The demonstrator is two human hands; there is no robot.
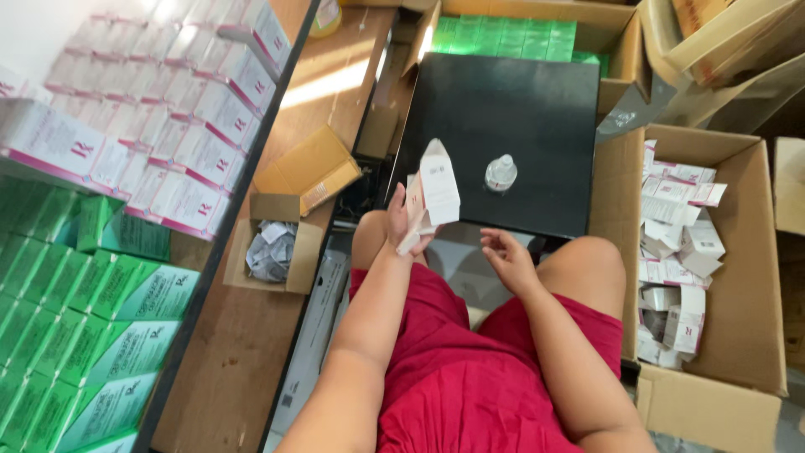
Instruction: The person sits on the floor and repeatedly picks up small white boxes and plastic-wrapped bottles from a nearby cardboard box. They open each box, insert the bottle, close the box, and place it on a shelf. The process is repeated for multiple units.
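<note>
Two hands over the lap: left hand [401,220] gripping small white carton [436,191] with top flap raised; right hand [506,258] loose, holding nothing, near clear vial [501,173] on black desk [537,126]; best to steady carton upright, mouth wide, before loading.

Left hand [401,220] holding white carton [436,186], right hand [506,258] empty, small bottle [501,173] nearby

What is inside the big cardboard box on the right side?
The box holds a loose pile of white and pink cartons, some flattened. What lies under the pile, and the box's bottom, is covered and cannot be seen.
</note>
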